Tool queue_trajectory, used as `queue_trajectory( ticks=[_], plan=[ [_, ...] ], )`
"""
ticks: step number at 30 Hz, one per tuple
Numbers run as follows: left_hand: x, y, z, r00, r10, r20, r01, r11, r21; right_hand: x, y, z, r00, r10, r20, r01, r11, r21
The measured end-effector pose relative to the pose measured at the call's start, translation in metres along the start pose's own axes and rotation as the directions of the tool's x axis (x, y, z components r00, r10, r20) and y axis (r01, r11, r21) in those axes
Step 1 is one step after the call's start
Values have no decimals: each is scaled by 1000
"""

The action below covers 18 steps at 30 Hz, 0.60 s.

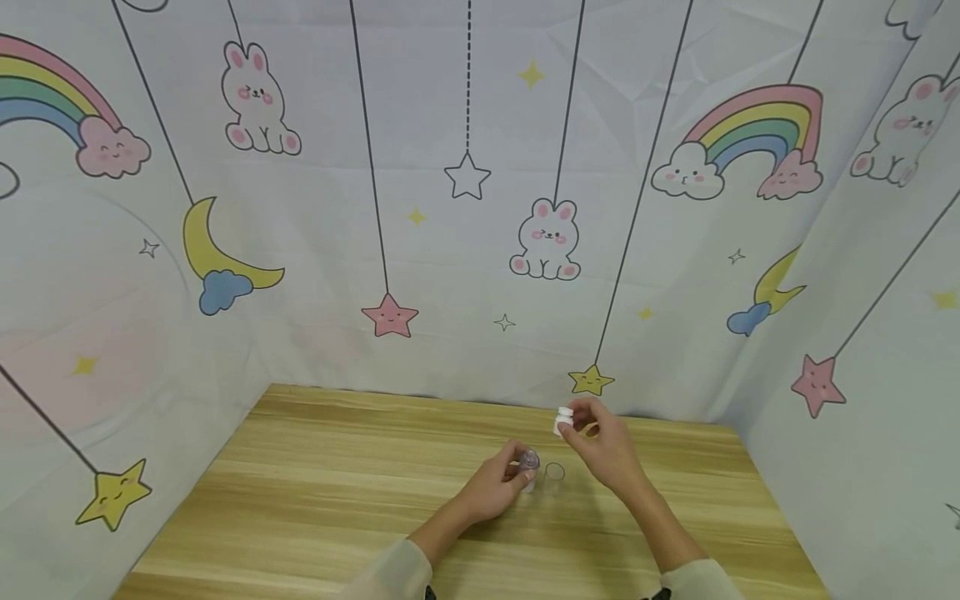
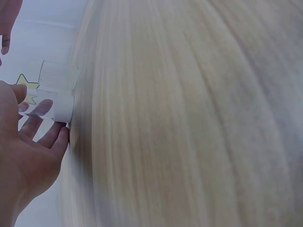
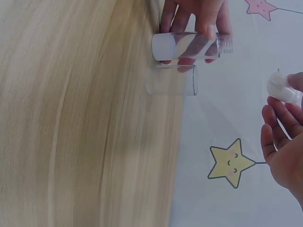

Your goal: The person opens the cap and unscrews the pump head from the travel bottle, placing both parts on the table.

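My left hand (image 1: 489, 485) grips a small clear bottle (image 3: 163, 46) that stands on the table. The bottle has a white base and a bare threaded neck, as the right wrist view shows. Beside it, close but held by neither hand, a clear cylindrical cover (image 3: 171, 81) rests on the tabletop. Above the table and to the right, my right hand (image 1: 609, 446) pinches a white pump top (image 1: 563, 422) between thumb and fingers, apart from the bottle. In the left wrist view, my left fingers (image 2: 56, 141) wrap the bottle near its white base (image 2: 64, 109).
The wood-grain table (image 1: 337, 483) extends to the left and in front of the hands. A white cloth (image 1: 315, 250) printed with rabbits, stars and rainbows hangs behind the table and along both sides.
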<state>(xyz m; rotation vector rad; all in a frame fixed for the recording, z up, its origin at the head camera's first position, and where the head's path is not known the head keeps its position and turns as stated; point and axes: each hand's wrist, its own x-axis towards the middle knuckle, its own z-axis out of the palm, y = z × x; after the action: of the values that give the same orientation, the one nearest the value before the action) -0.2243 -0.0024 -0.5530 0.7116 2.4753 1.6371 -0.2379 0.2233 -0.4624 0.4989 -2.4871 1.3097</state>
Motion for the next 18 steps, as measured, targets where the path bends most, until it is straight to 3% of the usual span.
queue_trajectory(
  ticks=[18],
  plan=[
    [0,0,0,1000,-10,-3,10,1000,-5,-3,13,-3,1000,19,-10,-19,1000,-15]
  ],
)
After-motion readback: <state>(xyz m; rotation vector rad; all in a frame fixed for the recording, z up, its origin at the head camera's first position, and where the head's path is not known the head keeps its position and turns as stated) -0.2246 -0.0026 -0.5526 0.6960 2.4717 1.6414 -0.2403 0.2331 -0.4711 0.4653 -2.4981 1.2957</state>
